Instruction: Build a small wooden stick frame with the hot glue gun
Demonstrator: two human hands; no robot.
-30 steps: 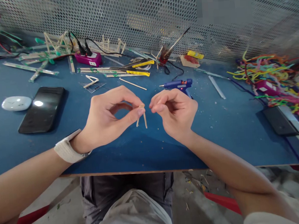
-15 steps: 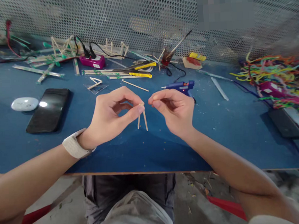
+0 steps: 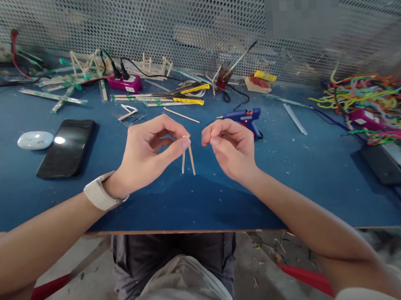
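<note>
Between thumb and index finger, my left hand (image 3: 153, 148) pinches a small frame of thin wooden sticks (image 3: 192, 162) at its top corner. Two of its legs hang down and spread apart a little over the blue table (image 3: 163, 206). To the right, apart from the frame, my right hand (image 3: 232, 148) has its thumb and fingertips pressed together; whatever may be between them is too small to make out. Just behind that hand lies a blue glue gun (image 3: 241, 116) with a small red light showing.
At left are a black phone (image 3: 66, 149) and a white oval mouse (image 3: 35, 140). Behind lie a loose stick (image 3: 181, 115), yellow-handled cutters (image 3: 189, 101), a purple power socket (image 3: 125, 83) and stick structures. Colourful pipe cleaners (image 3: 370, 99) heap at right, before a perforated metal screen (image 3: 138, 22).
My left hand and the stick frame have shifted slightly left. The right hand has drawn back a little from the frame, widening the gap.
</note>
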